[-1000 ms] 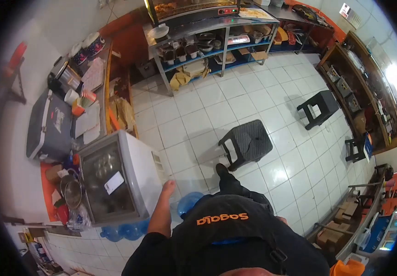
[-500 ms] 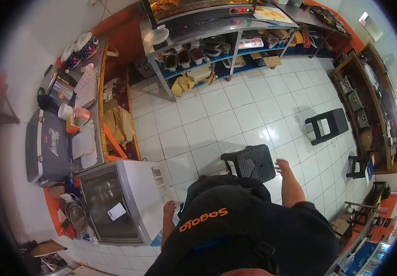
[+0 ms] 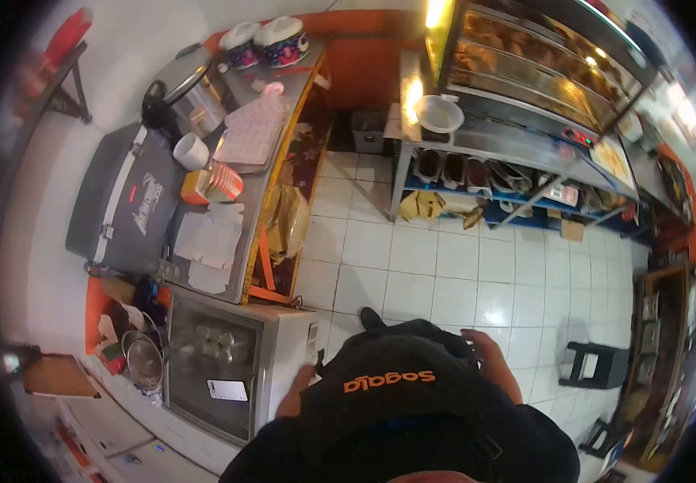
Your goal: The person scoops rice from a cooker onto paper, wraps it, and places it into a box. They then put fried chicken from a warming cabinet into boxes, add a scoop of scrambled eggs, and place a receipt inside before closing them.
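Observation:
A black bag (image 3: pixel 412 354) with orange lettering covers the front of my body, and a dark strap with a buckle shows lower down. My left hand (image 3: pixel 301 385) is low at the bag's left side, close to the white side of the glass-front cabinet (image 3: pixel 211 362). A small dark strap end shows by it, but its fingers are blurred. On the bag's other side my right hand (image 3: pixel 485 352) is bent inward, fingers curled at the bag's edge. What they hold, if anything, I cannot make out. A dark shoe tip (image 3: pixel 371 319) shows beyond the bag.
At left, a counter (image 3: pixel 239 266) bears a grey cooler box (image 3: pixel 134 201), a metal pot (image 3: pixel 195 97) and a white cup (image 3: pixel 191 150). Ahead stands a steel table (image 3: pixel 517 145) under a lit food display (image 3: pixel 525 64). A black stool (image 3: pixel 594 365) is at right on the tiled floor (image 3: pixel 453 298).
My view has turned left and moved forward, bringing the counter nearer. The stool in front of me has left view. My right hand has drawn in from outstretched to the bag's side.

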Available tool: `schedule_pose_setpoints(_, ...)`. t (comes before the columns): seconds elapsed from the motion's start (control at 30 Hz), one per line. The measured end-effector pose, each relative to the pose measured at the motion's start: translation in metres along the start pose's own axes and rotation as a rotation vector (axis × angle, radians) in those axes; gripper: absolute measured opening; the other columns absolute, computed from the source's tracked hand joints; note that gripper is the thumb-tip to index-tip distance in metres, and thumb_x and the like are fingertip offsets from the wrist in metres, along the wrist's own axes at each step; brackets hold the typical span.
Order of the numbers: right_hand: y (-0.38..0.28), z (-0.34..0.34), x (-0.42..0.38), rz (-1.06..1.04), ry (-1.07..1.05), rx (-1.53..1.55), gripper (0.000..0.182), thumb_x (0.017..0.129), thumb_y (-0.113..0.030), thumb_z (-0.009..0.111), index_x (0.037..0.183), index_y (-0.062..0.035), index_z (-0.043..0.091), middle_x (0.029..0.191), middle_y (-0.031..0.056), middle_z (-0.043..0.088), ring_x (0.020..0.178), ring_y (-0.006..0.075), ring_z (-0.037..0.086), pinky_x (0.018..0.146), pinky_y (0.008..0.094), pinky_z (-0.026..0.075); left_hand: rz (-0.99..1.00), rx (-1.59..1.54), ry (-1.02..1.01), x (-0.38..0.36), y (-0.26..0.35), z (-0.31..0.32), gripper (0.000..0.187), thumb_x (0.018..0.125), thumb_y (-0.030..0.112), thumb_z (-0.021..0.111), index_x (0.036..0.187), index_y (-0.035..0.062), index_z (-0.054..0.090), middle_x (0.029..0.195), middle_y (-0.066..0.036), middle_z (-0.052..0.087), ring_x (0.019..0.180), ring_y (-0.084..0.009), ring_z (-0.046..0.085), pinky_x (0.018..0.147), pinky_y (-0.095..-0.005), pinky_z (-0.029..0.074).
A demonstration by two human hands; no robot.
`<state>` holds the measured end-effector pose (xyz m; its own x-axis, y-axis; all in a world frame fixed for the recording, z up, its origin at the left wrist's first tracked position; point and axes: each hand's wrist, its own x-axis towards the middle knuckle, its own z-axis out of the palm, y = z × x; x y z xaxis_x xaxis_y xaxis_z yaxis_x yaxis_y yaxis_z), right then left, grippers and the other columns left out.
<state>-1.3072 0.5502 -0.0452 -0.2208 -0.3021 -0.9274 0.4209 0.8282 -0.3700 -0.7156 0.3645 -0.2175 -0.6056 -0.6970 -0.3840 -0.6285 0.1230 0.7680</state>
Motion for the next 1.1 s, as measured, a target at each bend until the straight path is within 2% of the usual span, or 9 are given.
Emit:
schedule_pose_setpoints(0.03, -0.023, 0.012, -0.025, 0.019, -0.006, -0.028, 0.035, 0.085, -0.037, 0.062, 0.115, -0.0174, 0.061, 0.11, 0.0082, 0.061, 0.088, 0.0273, 0.058, 0.078, 0.051, 0.046, -0.231, -0.168, 0.028, 0.033, -0.002, -0.03, 0.039, 0.086, 0.034, 0.054, 0.109, 0.0046, 0.064, 0.12, -0.02, 0.059, 0.113, -0.0333, 0.056, 0.09, -0.0447, 0.046)
schedule_pose_setpoints(0.07, -0.049, 0.025, -0.043, 0.056, -0.106, -0.083, 0.035, 0.086, -0.035, 0.061, 0.112, -0.0116, 0.062, 0.105, 0.0097, 0.063, 0.084, 0.027, 0.06, 0.078, 0.0487, 0.048, -0.437, 0.596, -0.149, 0.1, -0.016, -0.009, 0.032, 0.088, 0.025, 0.044, 0.093, 0.0059, 0.069, 0.098, -0.02, 0.066, 0.092, -0.0364, 0.065, 0.079, -0.0491, 0.05)
schedule_pose_setpoints(0.13, -0.081, 0.035, -0.017, 0.078, -0.218, -0.148, 0.034, 0.088, -0.032, 0.06, 0.11, -0.0059, 0.062, 0.1, 0.0113, 0.066, 0.079, 0.0268, 0.062, 0.077, 0.0465, 0.05, -0.505, 0.32, 0.128, 0.145, 0.104, -0.097, 0.033, 0.09, 0.025, 0.044, 0.092, 0.002, 0.068, 0.097, -0.023, 0.066, 0.092, -0.0394, 0.063, 0.08, -0.0485, 0.049)
schedule_pose_setpoints(0.3, -0.166, 0.057, 0.032, -0.265, -0.381, -0.192, 0.028, 0.092, -0.02, 0.051, 0.106, 0.0007, 0.063, 0.099, 0.0113, 0.068, 0.079, 0.0251, 0.065, 0.079, 0.0411, 0.053, -0.466, -0.149, 0.339, 0.26, 0.179, -0.182, 0.037, 0.089, 0.023, 0.054, 0.12, 0.0031, 0.059, 0.118, -0.017, 0.062, 0.112, -0.0306, 0.058, 0.093, -0.0364, 0.045)
schedule_pose_setpoints(0.43, -0.247, 0.077, 0.077, -0.051, -0.361, 0.195, 0.035, 0.095, -0.028, 0.049, 0.111, 0.0001, 0.062, 0.103, 0.0108, 0.068, 0.087, 0.0229, 0.064, 0.084, 0.0383, 0.051, -0.452, -0.199, 0.291, 0.317, 0.179, -0.202, 0.037, 0.088, 0.023, 0.056, 0.119, 0.0034, 0.06, 0.118, -0.017, 0.062, 0.111, -0.0301, 0.058, 0.093, -0.0367, 0.045)
schedule_pose_setpoints(0.73, -0.501, 0.155, 0.111, -0.156, -0.558, -0.107, 0.051, 0.095, -0.044, 0.052, 0.115, 0.0013, 0.061, 0.11, 0.0094, 0.065, 0.098, 0.0198, 0.06, 0.086, 0.0321, 0.047, -0.459, -0.29, 0.343, 0.385, 0.221, -0.267, 0.037, 0.089, 0.028, 0.059, 0.116, 0.003, 0.061, 0.115, -0.016, 0.064, 0.107, -0.0285, 0.061, 0.092, -0.0367, 0.046)
schedule_pose_setpoints(0.8, -0.564, 0.195, 0.12, -0.432, -0.4, -0.649, 0.044, 0.093, -0.037, 0.055, 0.112, 0.0011, 0.062, 0.106, 0.0073, 0.064, 0.098, 0.017, 0.058, 0.086, 0.0288, 0.043, -0.384, -0.417, 0.492, 0.402, 0.254, -0.291, 0.036, 0.09, 0.026, 0.06, 0.117, 0.0025, 0.06, 0.114, -0.015, 0.063, 0.105, -0.0275, 0.061, 0.091, -0.0359, 0.047)
schedule_pose_setpoints(1.03, -0.749, 0.41, 0.199, -1.053, -0.371, -0.538, 0.041, 0.085, -0.025, 0.068, 0.115, 0.0014, 0.059, 0.106, 0.0118, 0.061, 0.098, 0.0203, 0.057, 0.085, 0.0338, 0.045, -0.378, -0.572, 0.816, 0.479, 0.294, -0.388, 0.041, 0.088, 0.024, 0.062, 0.122, 0.0019, 0.054, 0.121, -0.017, 0.059, 0.111, -0.0281, 0.058, 0.093, -0.037, 0.045)
schedule_pose_setpoints(1.1, -0.792, 0.478, 0.203, -1.179, -0.194, -0.643, 0.054, 0.08, -0.034, 0.072, 0.117, 0.0015, 0.058, 0.117, 0.018, 0.06, 0.109, 0.0268, 0.057, 0.09, 0.0372, 0.045, -0.435, -0.149, 1.117, 0.509, 0.265, -0.396, 0.061, 0.083, 0.025, 0.066, 0.132, -0.0031, 0.043, 0.133, -0.022, 0.046, 0.126, -0.0325, 0.044, 0.104, -0.0425, 0.035)
